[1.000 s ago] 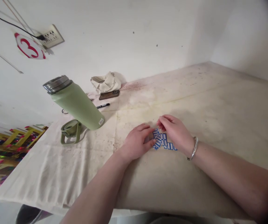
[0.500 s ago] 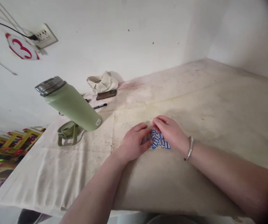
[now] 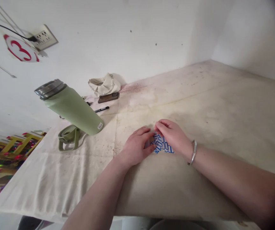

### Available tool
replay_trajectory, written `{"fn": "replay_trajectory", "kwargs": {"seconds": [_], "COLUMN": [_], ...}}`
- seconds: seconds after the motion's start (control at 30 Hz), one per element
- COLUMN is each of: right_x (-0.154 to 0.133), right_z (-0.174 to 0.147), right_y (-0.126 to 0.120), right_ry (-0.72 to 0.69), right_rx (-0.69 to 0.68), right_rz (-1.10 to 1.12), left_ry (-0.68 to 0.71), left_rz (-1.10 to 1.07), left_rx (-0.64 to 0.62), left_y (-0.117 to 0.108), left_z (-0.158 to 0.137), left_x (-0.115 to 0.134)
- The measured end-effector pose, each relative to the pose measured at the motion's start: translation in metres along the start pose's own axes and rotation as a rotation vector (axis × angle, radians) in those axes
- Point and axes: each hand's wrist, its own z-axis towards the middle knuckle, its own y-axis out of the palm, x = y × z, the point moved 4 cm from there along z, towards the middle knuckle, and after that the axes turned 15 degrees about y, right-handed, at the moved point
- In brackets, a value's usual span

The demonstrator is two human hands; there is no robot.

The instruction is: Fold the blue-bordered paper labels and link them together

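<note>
Blue-and-white pieces [image 3: 163,146] are lying in a small, flat cluster on the cloth-covered surface [image 3: 199,111], between the two hands. Their outlines are overlapping or crowding together, too small to count. The visible patch seems to be stretching from beside the left thumb toward the lower right, under the edge of the right hand, which is hiding part of it, so its full long axis cannot be told.

The left hand [image 3: 137,146] is resting palm down, fingers loosely spread, thumb and forefinger parted; the cluster is lying just to its right, with the thumb tip touching or almost touching its left edge. The right hand [image 3: 173,135] is curling in, fingertips gathered above the cluster's far edge; whether they are gripping anything cannot be told. For this hand the pieces are lying below and toward the wearer. Both hands are bordering the cluster closely, neither clearly nearer.

A bracelet [image 3: 194,152] is circling the right wrist. Well off to the left, a green bottle [image 3: 74,110] is standing uncapped, its lid [image 3: 68,135] lying beside it. Farther back, a pen [image 3: 102,109], a phone [image 3: 108,97] and a pale bag [image 3: 105,85] are lying near the wall [image 3: 132,54].
</note>
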Motion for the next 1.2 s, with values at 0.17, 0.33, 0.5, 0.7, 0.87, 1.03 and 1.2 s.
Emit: {"fn": "replay_trajectory", "kwargs": {"seconds": [0.17,0.33,0.5,0.7,0.87,1.03,1.2], "right_x": [-0.0013,-0.0011,-0.0007,-0.002,-0.0023,-0.003,-0.0046], "right_z": [-0.0005,0.0006,0.0002,-0.0012,-0.0017,-0.003,-0.0035], "right_y": [-0.0007,0.0003,0.0006,-0.0003,0.0014,0.0026,0.0021], "right_ry": [-0.004,-0.016,-0.012,-0.007,-0.002,-0.029,-0.019], "right_rx": [0.008,-0.01,-0.021,-0.014,-0.02,-0.032,-0.04], "right_rz": [-0.013,-0.007,0.008,-0.045,-0.056,-0.068,-0.076], "left_ry": [-0.009,-0.007,-0.01,-0.014,-0.015,-0.009,-0.012], "left_rz": [-0.002,0.003,0.005,0.008,0.01,0.005,0.0], "left_rx": [0.003,-0.006,-0.012,-0.013,-0.011,-0.013,-0.024], "left_y": [-0.0003,-0.0002,0.0006,0.0011,0.0009,0.0004,-0.0008], "left_z": [-0.0006,-0.0002,-0.0003,-0.001,-0.0005,0.0008,0.0014], "left_x": [-0.0003,0.0001,0.0001,-0.0009,-0.0004,0.0008,0.0019]}}
